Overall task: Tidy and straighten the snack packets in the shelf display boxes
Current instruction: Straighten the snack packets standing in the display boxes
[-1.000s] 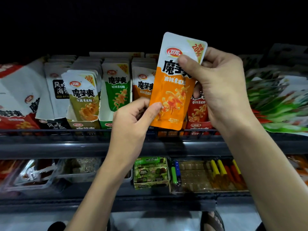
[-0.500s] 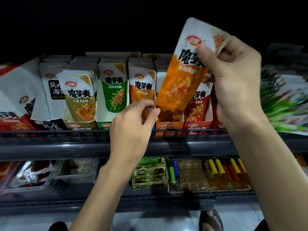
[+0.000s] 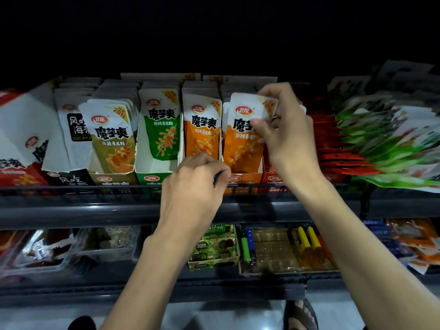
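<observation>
Your right hand (image 3: 285,132) pinched the orange packet (image 3: 242,146) in the orange box (image 3: 245,178); left hand (image 3: 192,186) curled just left of it, grip unclear.

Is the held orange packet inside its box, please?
Inside: the orange packet stands with its lower end behind the front of the orange box.

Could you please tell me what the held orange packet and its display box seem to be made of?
Orange packet: likely plastic film or foil laminate, glossy; its top crinkles and shines. Display box: apparently printed cardboard, matte, with stiff white inner walls.
</observation>
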Action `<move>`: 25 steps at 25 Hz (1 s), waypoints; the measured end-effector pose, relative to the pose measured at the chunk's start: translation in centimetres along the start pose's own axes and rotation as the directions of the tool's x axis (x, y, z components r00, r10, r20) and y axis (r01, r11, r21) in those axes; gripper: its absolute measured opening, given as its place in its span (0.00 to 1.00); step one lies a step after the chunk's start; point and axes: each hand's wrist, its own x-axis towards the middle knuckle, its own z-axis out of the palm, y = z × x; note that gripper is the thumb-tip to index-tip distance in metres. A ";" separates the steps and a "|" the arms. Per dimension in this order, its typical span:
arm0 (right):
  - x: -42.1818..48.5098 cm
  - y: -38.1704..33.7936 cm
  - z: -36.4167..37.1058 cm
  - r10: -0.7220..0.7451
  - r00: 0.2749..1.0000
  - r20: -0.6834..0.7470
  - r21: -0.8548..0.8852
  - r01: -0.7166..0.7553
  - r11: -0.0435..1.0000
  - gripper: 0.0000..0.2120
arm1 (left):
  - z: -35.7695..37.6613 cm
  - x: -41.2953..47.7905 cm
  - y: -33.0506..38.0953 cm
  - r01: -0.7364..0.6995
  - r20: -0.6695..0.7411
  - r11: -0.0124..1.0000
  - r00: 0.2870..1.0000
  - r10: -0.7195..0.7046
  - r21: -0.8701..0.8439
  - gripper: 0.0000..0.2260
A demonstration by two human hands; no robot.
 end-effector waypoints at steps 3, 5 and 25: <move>-0.5 0.8 1.0 -0.020 0.995 0.097 -0.161 0.035 0.986 0.24 | -0.1 0.1 0.0 0.025 0.021 1.000 0.999 -0.025 -0.016 0.07; -0.2 1.1 1.2 -0.005 0.992 0.129 -0.219 0.033 0.975 0.29 | -0.2 0.1 0.0 0.029 0.025 0.999 0.999 -0.028 -0.028 0.07; 0.6 0.9 2.3 -0.096 0.991 0.098 -0.572 0.135 0.809 0.43 | -0.5 0.1 -0.4 0.013 0.064 0.993 0.998 -0.005 -0.117 0.06</move>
